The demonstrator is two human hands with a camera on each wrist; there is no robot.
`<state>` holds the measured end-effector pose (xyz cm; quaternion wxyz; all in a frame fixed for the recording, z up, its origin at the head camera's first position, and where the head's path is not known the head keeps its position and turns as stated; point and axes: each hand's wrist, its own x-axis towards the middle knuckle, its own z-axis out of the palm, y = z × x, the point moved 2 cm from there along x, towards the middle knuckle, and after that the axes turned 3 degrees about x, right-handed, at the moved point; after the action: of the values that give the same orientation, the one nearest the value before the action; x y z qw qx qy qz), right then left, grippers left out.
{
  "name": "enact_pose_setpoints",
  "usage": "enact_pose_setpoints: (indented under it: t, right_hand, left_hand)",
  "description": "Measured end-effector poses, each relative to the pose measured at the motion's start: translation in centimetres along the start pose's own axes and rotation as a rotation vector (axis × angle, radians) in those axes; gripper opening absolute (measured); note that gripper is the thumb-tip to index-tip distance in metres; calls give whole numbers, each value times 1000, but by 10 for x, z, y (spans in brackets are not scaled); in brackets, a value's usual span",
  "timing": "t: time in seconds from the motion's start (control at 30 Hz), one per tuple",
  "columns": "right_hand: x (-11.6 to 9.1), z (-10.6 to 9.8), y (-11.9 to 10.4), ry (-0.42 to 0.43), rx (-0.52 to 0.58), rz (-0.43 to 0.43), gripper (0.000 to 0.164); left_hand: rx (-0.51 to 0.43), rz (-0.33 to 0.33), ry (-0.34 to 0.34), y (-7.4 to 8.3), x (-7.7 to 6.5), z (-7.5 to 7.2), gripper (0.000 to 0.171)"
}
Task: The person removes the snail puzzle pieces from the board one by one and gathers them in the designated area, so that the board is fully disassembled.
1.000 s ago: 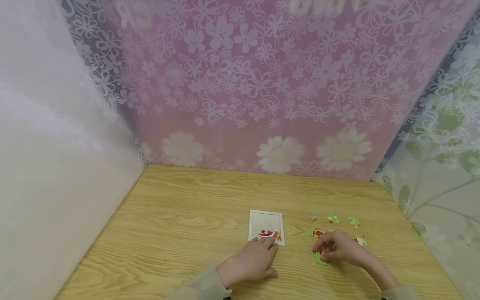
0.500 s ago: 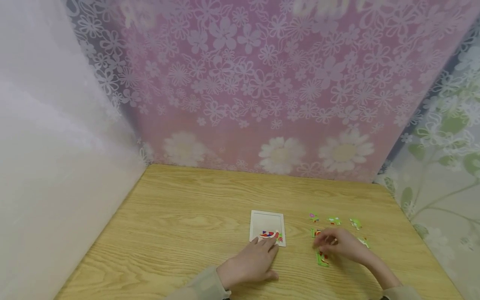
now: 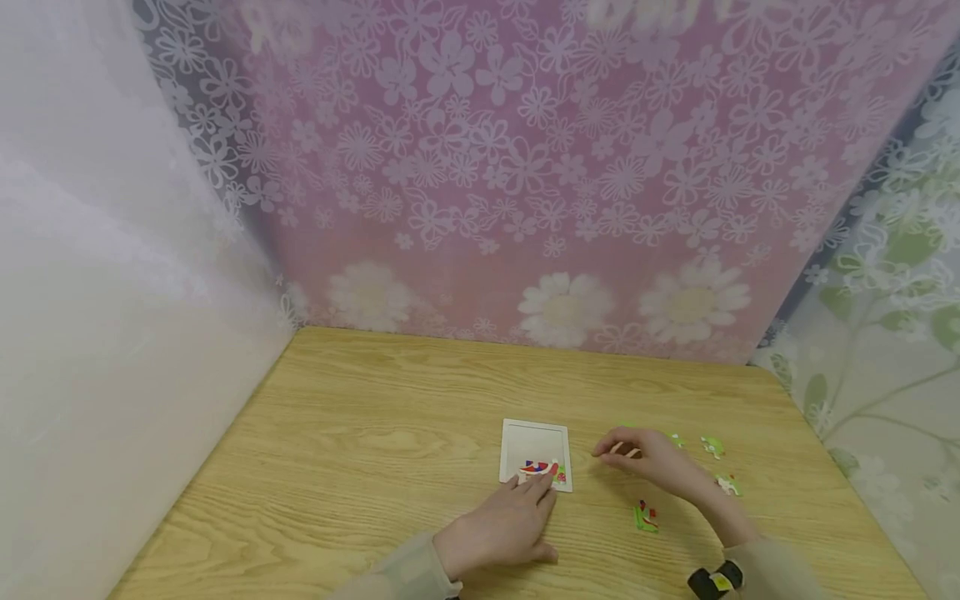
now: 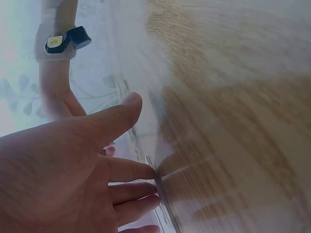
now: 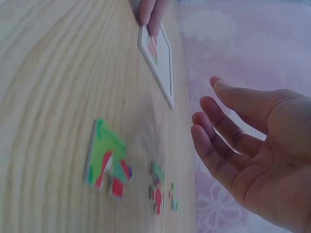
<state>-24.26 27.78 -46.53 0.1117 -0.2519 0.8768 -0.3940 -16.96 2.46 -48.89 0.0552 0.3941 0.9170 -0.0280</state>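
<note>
My left hand (image 3: 504, 521) lies with straight fingers over the near edge of a white puzzle tray (image 3: 536, 425). Joined jigsaw pieces (image 3: 538, 468) in red, blue and white fill part of the tray's near end, partly under those fingertips. In the left wrist view the fingertips (image 4: 149, 171) touch the tray's edge. My right hand (image 3: 652, 457) hovers just right of the tray, fingers loosely bent and thumb apart. The right wrist view shows nothing between its fingers. Nearest below it lies a green jigsaw piece (image 5: 108, 158) with red and white on it.
More loose jigsaw pieces lie to the right, among them a green one (image 3: 712, 447) and a white-and-green one (image 3: 727, 484). The right hand hides others in the head view. Flowered pink cloth (image 3: 480, 208) hangs behind the wooden table (image 3: 375, 417).
My right hand has moved away from the loose pieces, left and up toward the tray. The green-and-red piece it covered is now in full view. My left hand has stayed put.
</note>
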Motion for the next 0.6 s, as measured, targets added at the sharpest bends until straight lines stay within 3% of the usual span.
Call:
enact_pose_setpoints:
  t: [0.13,0.37,0.6]
  right_hand:
    - [15,6,-7,9,-21,-37,19]
    - [40,18,-17,-16,-33,-82,17]
    - [65,39,-24,-90,-68,-119,19]
  left_hand:
    - [8,-3,-10,1,-2,-4,82]
    - [34,43,53,5,1,-7,80]
    - [28,24,15,14,11,-6,83]
